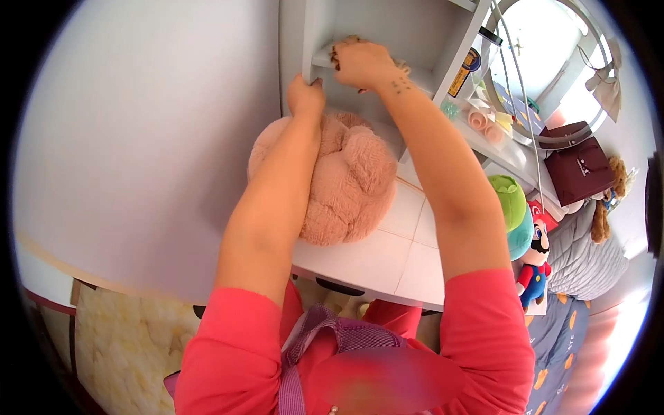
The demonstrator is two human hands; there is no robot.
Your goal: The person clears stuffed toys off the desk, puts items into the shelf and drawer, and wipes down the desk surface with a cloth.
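Note:
My right hand [363, 67] is closed over a crumpled brown patterned cloth [337, 55], held against a board of the white shelf unit [401, 31]. Most of the cloth is hidden under my fingers. Lower and to the left, my left hand [306, 95] is wrapped round the front edge of the shelf unit's left upright. Below both hands, a fluffy pink plush cushion [353, 183] sits on the white tabletop [408, 259], partly covered by my left forearm.
To the right are a round mirror [536, 52], a jar with a dark lid [477, 66], small rolls [484, 124] and a maroon paper bag [579, 169]. Nearer stand a green and blue plush [510, 207] and a Mario doll [536, 256]. A wall [152, 138] borders the left.

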